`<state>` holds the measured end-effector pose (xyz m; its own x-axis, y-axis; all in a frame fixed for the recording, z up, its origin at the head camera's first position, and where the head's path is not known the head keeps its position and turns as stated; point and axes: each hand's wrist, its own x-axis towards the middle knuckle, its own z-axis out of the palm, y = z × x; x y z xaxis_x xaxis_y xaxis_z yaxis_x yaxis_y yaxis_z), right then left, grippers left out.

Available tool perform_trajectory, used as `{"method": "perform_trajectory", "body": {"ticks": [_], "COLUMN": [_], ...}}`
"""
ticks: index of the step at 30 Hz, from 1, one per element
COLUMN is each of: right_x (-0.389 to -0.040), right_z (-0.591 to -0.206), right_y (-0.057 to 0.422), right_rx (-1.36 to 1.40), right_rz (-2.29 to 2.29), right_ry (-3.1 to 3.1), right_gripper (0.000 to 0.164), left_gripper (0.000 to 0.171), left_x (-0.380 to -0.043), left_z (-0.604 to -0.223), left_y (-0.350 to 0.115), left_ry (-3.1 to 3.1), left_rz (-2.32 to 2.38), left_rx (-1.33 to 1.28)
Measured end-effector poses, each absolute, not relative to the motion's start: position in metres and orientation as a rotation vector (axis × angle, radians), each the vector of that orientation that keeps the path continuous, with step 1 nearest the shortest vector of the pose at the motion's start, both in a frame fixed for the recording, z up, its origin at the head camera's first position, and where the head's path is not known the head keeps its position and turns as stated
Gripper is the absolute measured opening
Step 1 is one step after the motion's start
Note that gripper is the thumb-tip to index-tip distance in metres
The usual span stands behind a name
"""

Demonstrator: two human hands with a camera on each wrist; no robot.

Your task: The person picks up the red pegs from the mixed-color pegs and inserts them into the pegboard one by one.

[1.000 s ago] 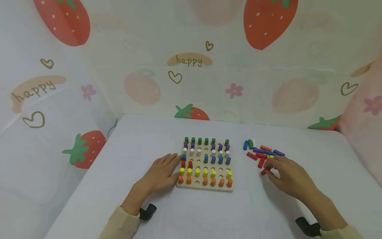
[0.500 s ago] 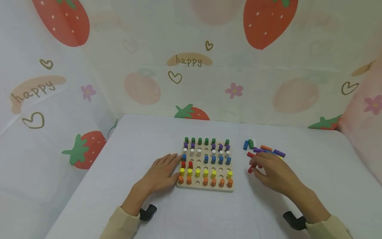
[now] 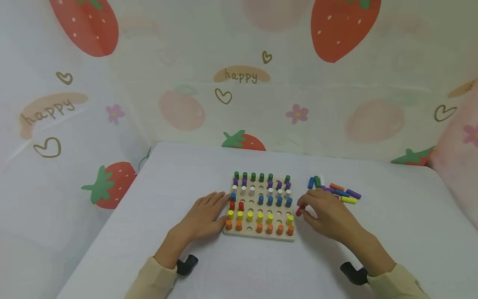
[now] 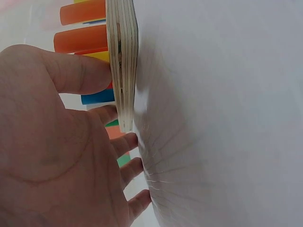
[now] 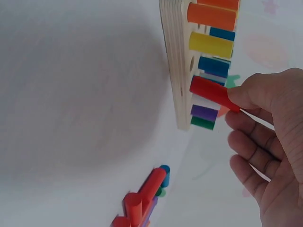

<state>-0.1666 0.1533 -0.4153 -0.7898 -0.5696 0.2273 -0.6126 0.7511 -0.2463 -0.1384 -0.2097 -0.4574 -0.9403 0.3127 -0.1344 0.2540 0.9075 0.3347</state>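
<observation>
Worktop point(image 3: 257, 265) is backed by strawberry walls point(image 3: 321, 89); a pinched red peg point(image 5: 210, 91) is moved nearer the board point(image 3: 257, 236) by right hand point(image 3: 328, 214), left hand point(image 3: 203, 216) relaxed.

The left sleeve point(image 3: 153, 279) and right sleeve point(image 3: 396, 283) are beige; a black, bent wrist piece point(image 3: 188, 265) juts beside each.

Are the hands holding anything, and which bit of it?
The right hand pinches a red peg near its upper end; the left hand just touches the pegboard.
</observation>
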Motion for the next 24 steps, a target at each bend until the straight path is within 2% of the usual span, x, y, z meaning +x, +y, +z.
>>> {"method": "perform_trajectory", "body": {"ticks": [24], "right_x": [-0.175], "right_z": [-0.413], "right_y": [0.109], "right_rx": [1.112], "right_rz": [0.507], "right_ry": [-2.825], "right_gripper": [0.021], "left_gripper": [0.067], "left_x": [-0.139], "left_z": [-0.458], "left_y": [-0.208], "left_ry": [2.892], "left_rz": [0.468], "left_rx": [0.439]}}
